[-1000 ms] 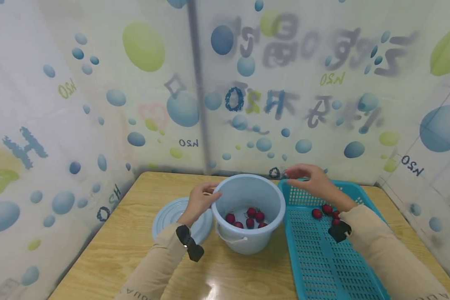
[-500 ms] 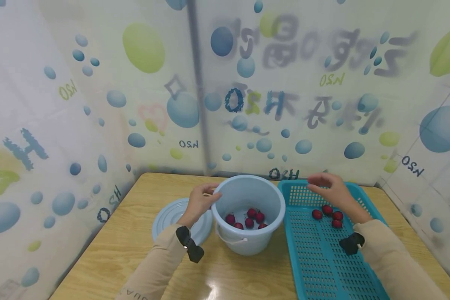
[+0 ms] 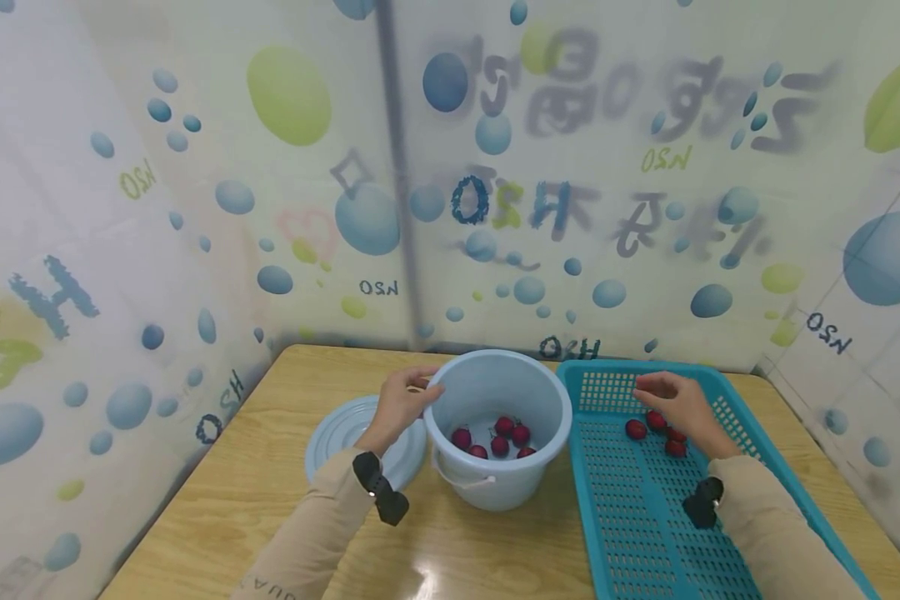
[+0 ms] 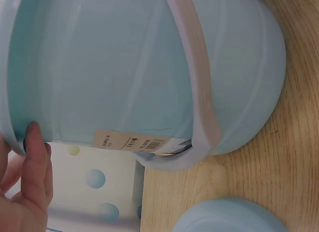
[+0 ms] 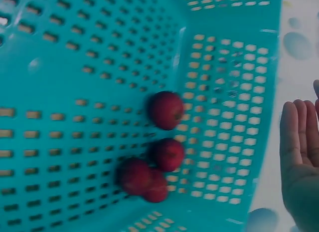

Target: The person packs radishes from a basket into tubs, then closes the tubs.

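My left hand (image 3: 401,406) pinches the left rim of a light blue plastic bucket (image 3: 498,490), thumb and fingers on either side of its edge. Inside the bucket lie several small, round, dark red fruits (image 3: 504,427). The bucket's handle (image 4: 199,77) hangs down along its side in the left wrist view. Over the far end of a teal plastic basket (image 3: 582,517) is my right hand (image 3: 681,410), fingers loosely bent and holding nothing. Several of the same red fruits (image 5: 167,111) sit in the basket's far part, just below that hand, which partly covers them in the head view.
A light blue round lid (image 3: 337,437) lies on the wooden table (image 3: 420,554) left of the bucket, partly behind my left forearm. Close behind the table's back edge rises a patterned curtain (image 3: 330,317). The basket stands right beside the bucket.
My right hand has moved right, away from the bucket's far right side, and come down over the fruits in the basket. The left hand and the bucket have stayed in place.
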Demonstrator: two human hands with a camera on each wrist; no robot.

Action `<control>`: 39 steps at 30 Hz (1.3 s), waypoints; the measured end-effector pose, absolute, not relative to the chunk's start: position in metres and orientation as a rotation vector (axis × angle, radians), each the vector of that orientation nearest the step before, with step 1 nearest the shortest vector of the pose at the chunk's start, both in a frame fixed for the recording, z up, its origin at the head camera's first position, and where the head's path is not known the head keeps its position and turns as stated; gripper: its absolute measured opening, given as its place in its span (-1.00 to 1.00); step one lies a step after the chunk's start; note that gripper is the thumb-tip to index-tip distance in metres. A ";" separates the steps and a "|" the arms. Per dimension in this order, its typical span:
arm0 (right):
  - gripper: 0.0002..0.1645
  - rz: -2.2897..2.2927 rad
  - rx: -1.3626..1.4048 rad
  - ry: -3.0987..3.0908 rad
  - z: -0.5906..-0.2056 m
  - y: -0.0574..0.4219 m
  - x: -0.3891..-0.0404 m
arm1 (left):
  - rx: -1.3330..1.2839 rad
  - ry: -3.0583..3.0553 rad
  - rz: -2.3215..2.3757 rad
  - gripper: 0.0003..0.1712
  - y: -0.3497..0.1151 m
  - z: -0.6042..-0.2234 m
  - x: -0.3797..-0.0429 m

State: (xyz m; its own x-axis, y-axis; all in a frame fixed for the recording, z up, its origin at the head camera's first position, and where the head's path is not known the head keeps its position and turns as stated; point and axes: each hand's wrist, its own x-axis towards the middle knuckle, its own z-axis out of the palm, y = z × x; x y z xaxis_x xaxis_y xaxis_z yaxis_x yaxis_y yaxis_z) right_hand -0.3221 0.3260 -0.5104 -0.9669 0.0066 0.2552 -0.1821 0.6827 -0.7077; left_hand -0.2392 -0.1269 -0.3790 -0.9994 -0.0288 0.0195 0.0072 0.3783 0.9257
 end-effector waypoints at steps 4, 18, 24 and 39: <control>-0.38 1.180 0.055 -2.690 -0.521 0.326 -0.320 | 0.022 -2.587 -1.730 -0.62 -0.127 -0.379 -0.239; -0.46 1.315 -0.096 -2.797 -0.480 0.295 -0.272 | 0.014 -2.578 -1.745 -0.61 -0.128 -0.379 -0.238; -0.45 1.404 -0.191 -2.851 -0.455 0.279 -0.251 | 0.008 -2.578 -1.744 -0.61 -0.128 -0.379 -0.239; -0.42 1.406 -0.172 -2.874 -0.468 0.274 -0.257 | 0.008 -2.578 -1.746 -0.61 -0.127 -0.378 -0.239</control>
